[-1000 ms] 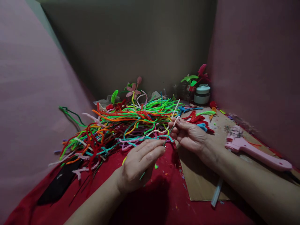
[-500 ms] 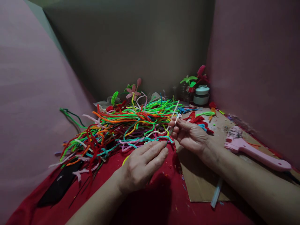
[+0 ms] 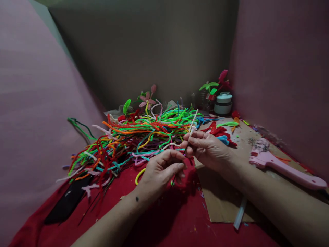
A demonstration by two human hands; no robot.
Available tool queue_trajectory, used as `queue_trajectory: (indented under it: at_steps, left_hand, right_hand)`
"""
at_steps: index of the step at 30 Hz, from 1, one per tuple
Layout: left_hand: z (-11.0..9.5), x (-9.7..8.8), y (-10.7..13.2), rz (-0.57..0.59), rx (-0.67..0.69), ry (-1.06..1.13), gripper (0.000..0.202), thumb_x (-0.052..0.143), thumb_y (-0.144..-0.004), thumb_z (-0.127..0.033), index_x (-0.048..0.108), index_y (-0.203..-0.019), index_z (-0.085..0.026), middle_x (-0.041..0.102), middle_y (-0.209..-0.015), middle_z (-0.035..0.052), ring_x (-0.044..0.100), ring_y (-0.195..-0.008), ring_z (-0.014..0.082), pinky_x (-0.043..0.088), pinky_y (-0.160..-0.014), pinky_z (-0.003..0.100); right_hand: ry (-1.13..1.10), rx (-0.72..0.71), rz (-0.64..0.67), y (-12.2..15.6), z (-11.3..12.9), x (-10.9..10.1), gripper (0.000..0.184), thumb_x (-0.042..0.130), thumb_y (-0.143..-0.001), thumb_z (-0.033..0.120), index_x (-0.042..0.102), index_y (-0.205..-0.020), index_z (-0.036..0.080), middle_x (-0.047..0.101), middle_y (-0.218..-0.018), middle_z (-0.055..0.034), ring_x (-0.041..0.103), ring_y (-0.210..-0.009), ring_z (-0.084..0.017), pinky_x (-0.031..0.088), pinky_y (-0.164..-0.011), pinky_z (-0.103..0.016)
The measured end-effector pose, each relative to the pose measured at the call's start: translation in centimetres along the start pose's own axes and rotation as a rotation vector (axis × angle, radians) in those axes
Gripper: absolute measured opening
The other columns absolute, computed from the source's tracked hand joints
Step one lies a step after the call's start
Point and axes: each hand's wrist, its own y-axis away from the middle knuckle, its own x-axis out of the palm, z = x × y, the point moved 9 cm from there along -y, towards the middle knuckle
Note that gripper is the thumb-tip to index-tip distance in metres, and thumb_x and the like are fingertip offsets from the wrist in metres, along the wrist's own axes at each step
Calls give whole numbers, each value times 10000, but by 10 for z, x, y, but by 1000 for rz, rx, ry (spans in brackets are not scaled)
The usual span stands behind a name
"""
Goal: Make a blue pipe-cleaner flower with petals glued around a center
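Observation:
A big tangle of pipe cleaners (image 3: 133, 137) in green, orange, red, teal and pink lies on the red cloth (image 3: 164, 219). Just in front of it my two hands meet over the cloth. My right hand (image 3: 208, 149) pinches the upper part of a thin dark wire stem (image 3: 187, 145) that carries a white pipe cleaner tip (image 3: 193, 123). My left hand (image 3: 161, 171) curls its fingers round the lower end of the same stem, thumb against fingertips.
A cardboard sheet (image 3: 231, 192) lies on the right with a pink glue gun (image 3: 282, 168), a glue stick (image 3: 240, 212) and red and blue scraps (image 3: 218, 132). Finished pipe cleaner flowers (image 3: 147, 99), a potted one (image 3: 213, 87) and a white jar (image 3: 223, 103) stand at the back. Walls close in on three sides.
My left hand has turned from flat, outstretched fingers into a curled pinch on the stem's lower end. My right hand has moved slightly left and down toward it.

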Motion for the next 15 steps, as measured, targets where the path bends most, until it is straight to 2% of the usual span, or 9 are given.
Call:
queue_trajectory:
  at_steps: [4, 8, 11, 15]
  left_hand:
    - [3, -2, -2, -47, -39, 54, 214, 616, -761, -234, 505, -926, -154, 611, -681, 5, 563, -521, 98, 456, -472, 206]
    - [5, -6, -2, -79, -62, 18, 172, 605, -766, -243, 530, -888, -145, 594, -670, -1, 492, -496, 62, 373, -449, 168]
    - [6, -10, 0, -111, -76, -6, 167, 605, -763, -254, 548, -881, -151, 581, -651, -14, 432, -484, 46, 316, -456, 162]
    - [-4, -16, 2, -163, -44, -99, 146, 596, -765, -276, 568, -812, -141, 545, -625, -22, 439, -532, 59, 327, -501, 169]
  right_hand:
    - [24, -2, 22, 0, -3, 1, 99, 709, -687, 176, 680, -767, 127, 695, -712, -41, 601, -533, -80, 479, -551, -197]
    - [34, -5, 19, -1, -4, 2, 104, 725, -670, 186, 677, -745, 133, 685, -710, -28, 606, -550, -87, 477, -562, -213]
    - [40, -15, -34, -1, -5, 1, 110, 745, -636, 182, 666, -691, 127, 657, -666, -6, 588, -521, -79, 464, -539, -210]
    - [43, -38, -127, 1, -5, -3, 142, 772, -573, 162, 642, -612, 121, 608, -589, 20, 558, -497, -71, 445, -508, -194]
